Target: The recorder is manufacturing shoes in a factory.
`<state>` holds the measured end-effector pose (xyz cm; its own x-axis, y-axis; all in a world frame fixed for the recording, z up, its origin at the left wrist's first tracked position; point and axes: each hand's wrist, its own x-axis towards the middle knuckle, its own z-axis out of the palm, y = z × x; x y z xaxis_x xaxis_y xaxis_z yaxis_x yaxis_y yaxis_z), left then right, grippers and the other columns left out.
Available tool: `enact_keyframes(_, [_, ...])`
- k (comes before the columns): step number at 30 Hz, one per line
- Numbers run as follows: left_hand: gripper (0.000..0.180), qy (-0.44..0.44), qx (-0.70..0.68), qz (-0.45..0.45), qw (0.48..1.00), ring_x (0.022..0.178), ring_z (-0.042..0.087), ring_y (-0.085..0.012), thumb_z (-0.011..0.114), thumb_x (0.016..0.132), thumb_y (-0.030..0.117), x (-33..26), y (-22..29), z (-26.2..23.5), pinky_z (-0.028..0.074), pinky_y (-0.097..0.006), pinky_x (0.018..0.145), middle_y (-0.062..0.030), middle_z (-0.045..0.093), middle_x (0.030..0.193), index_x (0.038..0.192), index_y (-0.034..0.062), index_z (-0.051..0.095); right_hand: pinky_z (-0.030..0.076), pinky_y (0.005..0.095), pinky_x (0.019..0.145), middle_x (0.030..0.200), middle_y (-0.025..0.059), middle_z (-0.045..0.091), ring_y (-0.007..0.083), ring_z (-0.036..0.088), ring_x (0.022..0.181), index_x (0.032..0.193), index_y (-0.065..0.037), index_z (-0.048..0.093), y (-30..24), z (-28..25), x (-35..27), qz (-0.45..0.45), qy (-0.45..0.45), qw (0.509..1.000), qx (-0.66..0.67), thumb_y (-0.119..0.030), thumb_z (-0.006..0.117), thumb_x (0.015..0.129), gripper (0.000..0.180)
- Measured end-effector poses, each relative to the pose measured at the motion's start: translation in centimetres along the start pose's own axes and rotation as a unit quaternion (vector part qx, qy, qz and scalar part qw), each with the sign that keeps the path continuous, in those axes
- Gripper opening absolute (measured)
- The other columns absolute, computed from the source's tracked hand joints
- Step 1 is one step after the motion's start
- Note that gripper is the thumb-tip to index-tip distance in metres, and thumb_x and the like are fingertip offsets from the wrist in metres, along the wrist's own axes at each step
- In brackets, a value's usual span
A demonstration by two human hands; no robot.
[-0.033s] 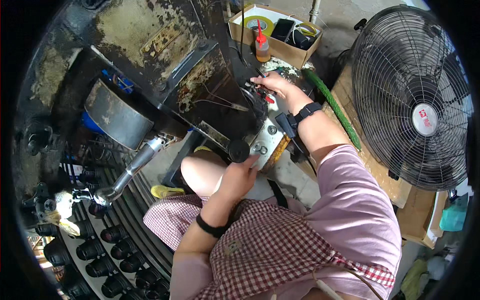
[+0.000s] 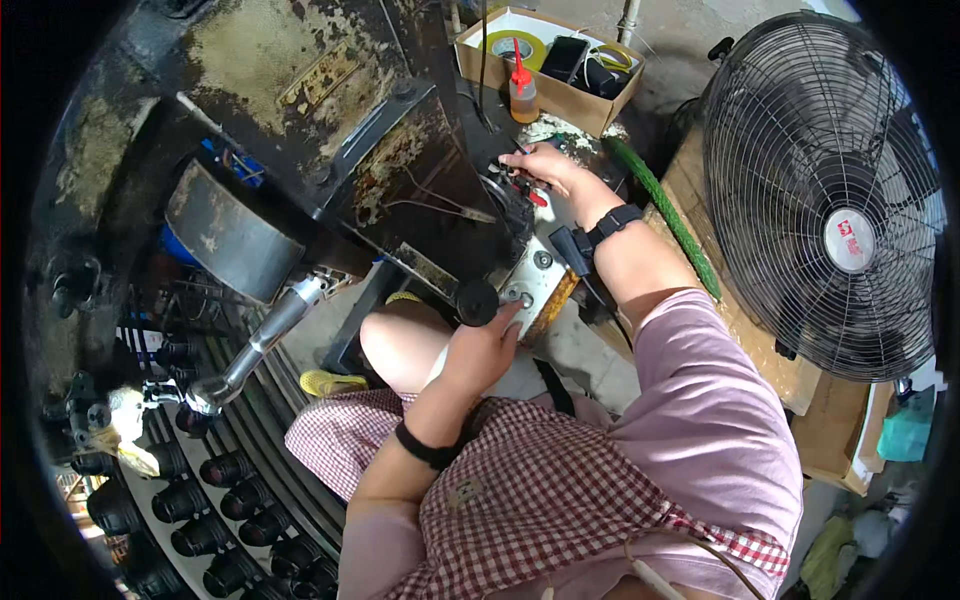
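My left hand (image 2: 482, 352) reaches over a pale metal control plate (image 2: 545, 283), its index finger stretched out. The fingertip touches a round button (image 2: 526, 300) there. A black round knob (image 2: 477, 301) sits just beside that hand. Farther off, my right hand (image 2: 550, 165) is closed in a pinch at the dark machine's work area, next to a small red part (image 2: 538, 199). Whatever lies between those fingertips is too small and dark to name. A black wrist strap (image 2: 612, 225) circles my right wrist.
The worn press-like machine (image 2: 390, 160) fills the upper left. A squeeze bottle with a red tip (image 2: 523, 97) stands before a cardboard box (image 2: 606, 112) holding tape and a phone. Right of my arm lie a cucumber (image 2: 665, 215) and a large black fan (image 2: 830, 200).
My left index finger has shifted slightly forward and right, onto the button on the plate. My right hand stays almost where it was.
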<state>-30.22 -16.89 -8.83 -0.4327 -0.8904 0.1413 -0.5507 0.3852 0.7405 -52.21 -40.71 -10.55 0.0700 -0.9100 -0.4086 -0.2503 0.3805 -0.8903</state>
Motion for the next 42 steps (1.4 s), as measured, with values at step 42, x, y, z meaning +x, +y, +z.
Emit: enact_keyframes(42, [0.023,-0.134,-0.529,-0.122,0.829,0.084,0.055,-0.008,0.056,0.095,0.014,0.8,2.0,0.3,0.044,-0.023,0.079,-0.0037,0.062,0.093,0.113,0.0003,0.052,0.049,0.028,0.073,0.088,0.0035,0.066,0.0133,0.062,0.08,0.095,-0.002,0.067,3.6,2.6,-23.6,-0.287,-0.076,0.955,-0.008,-0.002,0.069,0.079,0.016])
